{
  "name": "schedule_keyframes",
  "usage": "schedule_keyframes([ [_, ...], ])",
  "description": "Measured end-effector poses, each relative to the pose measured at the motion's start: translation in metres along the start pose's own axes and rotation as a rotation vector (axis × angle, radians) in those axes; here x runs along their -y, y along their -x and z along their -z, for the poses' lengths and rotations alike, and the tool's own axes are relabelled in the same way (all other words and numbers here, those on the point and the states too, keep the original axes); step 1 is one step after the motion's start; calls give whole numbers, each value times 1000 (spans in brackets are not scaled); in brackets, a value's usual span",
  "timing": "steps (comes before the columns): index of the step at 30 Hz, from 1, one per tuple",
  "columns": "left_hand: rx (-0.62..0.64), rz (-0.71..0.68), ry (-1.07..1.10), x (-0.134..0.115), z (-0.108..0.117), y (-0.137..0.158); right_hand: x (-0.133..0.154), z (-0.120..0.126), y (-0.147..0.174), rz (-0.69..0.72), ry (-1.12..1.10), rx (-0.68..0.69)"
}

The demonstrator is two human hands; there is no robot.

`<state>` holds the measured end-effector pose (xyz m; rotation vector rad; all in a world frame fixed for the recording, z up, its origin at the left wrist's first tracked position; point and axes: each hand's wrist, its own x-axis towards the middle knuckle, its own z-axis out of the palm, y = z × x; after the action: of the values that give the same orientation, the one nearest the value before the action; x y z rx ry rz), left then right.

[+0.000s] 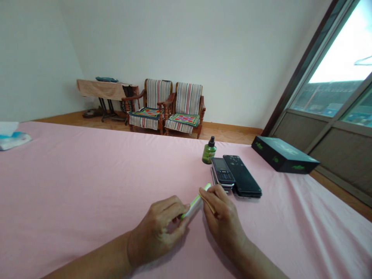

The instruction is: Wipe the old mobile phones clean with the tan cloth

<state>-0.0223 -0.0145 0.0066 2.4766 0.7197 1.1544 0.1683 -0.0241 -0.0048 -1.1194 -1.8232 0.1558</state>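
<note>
Between my hands, low over the pink bedsheet, is a slim white object with lime-green edges [194,205], tilted and seen nearly edge-on; I cannot tell its kind. My left hand [159,226] is closed, pinching the object's lower left end between thumb and fingers. At its upper right part is my right hand [222,217], closed with a thin pale-yellow piece [209,204] in its fingers, against or very near the object. Just beyond the right hand lies a keypad phone [223,171] on a stack of other phones. A dark stacked pair of flat devices [242,176] lies beside it.
Behind the phones stands a green spray bottle [209,151] with a black top. A black box [283,154] rests at the right edge of the pink sheet [101,174]. A tissue pack [14,139] is at far left. Two wooden chairs [186,100] stand by the wall.
</note>
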Motion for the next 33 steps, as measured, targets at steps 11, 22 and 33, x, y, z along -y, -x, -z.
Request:
schedule_keyframes([
  [11, -10, 6, -41, 1, -1, 2, 9, 3, 0, 23, -169, 59],
  [22, -32, -25, -38, 2, -3, 2, -21, 7, -11, -2, 21, -29],
  [33, 0, 158, 40, -1, -5, 3, 15, 1, 5, 15, -122, 106],
])
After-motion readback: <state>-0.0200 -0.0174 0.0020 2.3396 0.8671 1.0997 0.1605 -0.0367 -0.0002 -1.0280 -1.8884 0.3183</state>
